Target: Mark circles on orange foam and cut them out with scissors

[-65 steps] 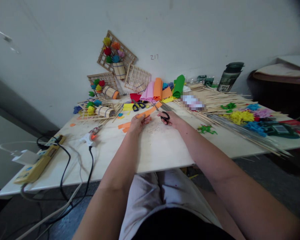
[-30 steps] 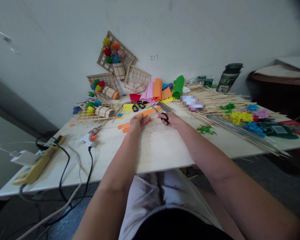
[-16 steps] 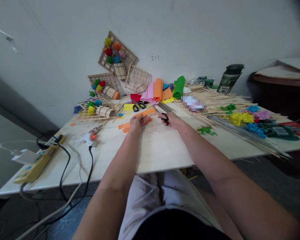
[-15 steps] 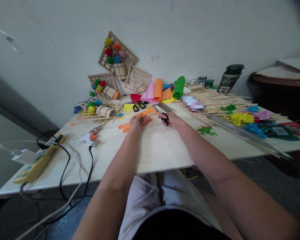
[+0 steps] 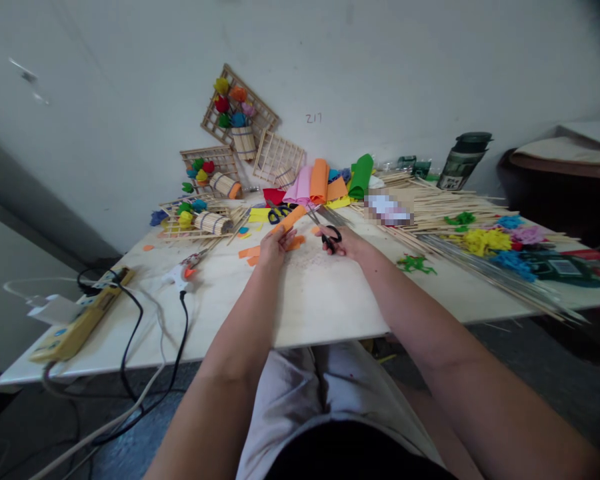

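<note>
Near the middle of the table, my left hand (image 5: 275, 248) is closed on an orange paper strip (image 5: 290, 219) that slants up to the right. My right hand (image 5: 344, 243) grips black-handled scissors (image 5: 332, 236), fingers in the loops. Their blades are spread and point up and left, close to the strip's far end; I cannot tell whether they touch it. Other orange pieces (image 5: 249, 253) lie beside and under my left hand. A second pair of scissors with dark blue handles (image 5: 279, 213) rests just behind, by a yellow paper piece (image 5: 259, 215).
Stick lattices with paper flowers (image 5: 239, 107) lean on the wall. Rolled coloured paper (image 5: 319, 180) stands at the back. Wooden sticks (image 5: 430, 207) and a bottle (image 5: 464, 160) are to the right. A glue gun (image 5: 181, 272) and a corded power strip (image 5: 83, 317) lie left.
The scissors in my right hand have opened, their handles and blades now wider apart. The orange strip in my left hand has tilted up more steeply. The whole view has shifted slightly.
</note>
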`<state>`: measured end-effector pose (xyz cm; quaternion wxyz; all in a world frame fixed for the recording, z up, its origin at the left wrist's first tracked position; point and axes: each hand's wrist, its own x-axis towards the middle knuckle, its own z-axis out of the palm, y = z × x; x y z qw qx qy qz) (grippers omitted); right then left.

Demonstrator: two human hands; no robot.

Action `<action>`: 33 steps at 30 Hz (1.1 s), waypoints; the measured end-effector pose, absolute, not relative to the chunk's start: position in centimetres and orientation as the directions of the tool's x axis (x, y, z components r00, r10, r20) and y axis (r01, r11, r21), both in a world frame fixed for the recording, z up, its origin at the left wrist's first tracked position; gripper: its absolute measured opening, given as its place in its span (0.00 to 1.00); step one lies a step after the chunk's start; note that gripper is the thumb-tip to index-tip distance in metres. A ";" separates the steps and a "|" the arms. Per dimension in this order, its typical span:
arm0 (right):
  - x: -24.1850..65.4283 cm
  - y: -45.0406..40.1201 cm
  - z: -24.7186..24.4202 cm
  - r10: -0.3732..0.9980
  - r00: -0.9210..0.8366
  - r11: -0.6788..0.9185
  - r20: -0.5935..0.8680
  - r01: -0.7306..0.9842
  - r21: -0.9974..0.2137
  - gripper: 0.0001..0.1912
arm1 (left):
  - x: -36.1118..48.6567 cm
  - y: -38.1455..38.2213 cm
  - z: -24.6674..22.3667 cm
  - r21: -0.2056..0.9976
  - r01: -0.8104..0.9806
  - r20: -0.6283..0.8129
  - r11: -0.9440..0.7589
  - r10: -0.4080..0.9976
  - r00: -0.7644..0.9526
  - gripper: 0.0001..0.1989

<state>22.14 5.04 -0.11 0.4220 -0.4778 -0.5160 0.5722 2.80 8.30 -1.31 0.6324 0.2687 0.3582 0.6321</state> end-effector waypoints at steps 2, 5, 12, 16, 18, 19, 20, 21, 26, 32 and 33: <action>22.2 5.1 -0.3 0.970 -0.220 -0.097 -0.098 0.016 -0.995 0.18 | 2.8 8.3 -1.3 0.785 -0.616 -0.118 0.061 0.992 -0.053 0.09; 22.2 5.1 -0.4 0.962 -0.261 -0.080 -0.084 0.028 -0.996 0.18 | 2.8 8.2 -1.3 0.780 -0.622 -0.120 0.066 0.992 -0.044 0.09; 21.8 4.4 0.2 0.962 -0.264 -0.048 -0.062 0.058 -0.997 0.17 | 3.3 7.7 -0.8 0.800 -0.589 -0.135 0.116 0.991 0.011 0.05; 21.5 4.3 0.3 0.967 -0.244 -0.051 -0.072 0.091 -0.995 0.17 | 3.5 7.5 -0.6 0.808 -0.572 -0.155 0.142 0.988 0.027 0.05; 21.5 4.3 0.3 0.968 -0.238 -0.050 -0.072 0.099 -0.994 0.18 | 3.6 7.5 -0.6 0.812 -0.564 -0.160 0.149 0.987 0.031 0.06; 21.4 4.4 0.2 0.969 -0.237 -0.048 -0.070 0.100 -0.994 0.18 | 3.6 7.5 -0.6 0.814 -0.560 -0.161 0.152 0.986 0.034 0.06; 21.4 4.4 0.2 0.970 -0.236 -0.045 -0.067 0.099 -0.994 0.17 | 3.6 7.5 -0.7 0.816 -0.557 -0.162 0.155 0.986 0.037 0.06; 21.4 4.5 0.1 0.970 -0.233 -0.044 -0.066 0.096 -0.994 0.17 | 3.6 7.5 -0.7 0.818 -0.553 -0.164 0.159 0.986 0.042 0.06; 21.4 4.5 0.1 0.973 -0.214 -0.069 -0.085 0.079 -0.994 0.18 | 3.6 7.6 -0.8 0.822 -0.542 -0.162 0.172 0.985 0.068 0.05; 21.1 4.2 0.5 0.976 -0.184 -0.111 -0.117 0.046 -0.993 0.15 | 3.7 7.4 -0.7 0.836 -0.515 -0.174 0.187 0.982 0.075 0.08; 21.1 4.1 0.6 0.976 -0.179 -0.117 -0.122 0.040 -0.992 0.14 | 3.7 7.4 -0.7 0.838 -0.512 -0.174 0.189 0.982 0.078 0.08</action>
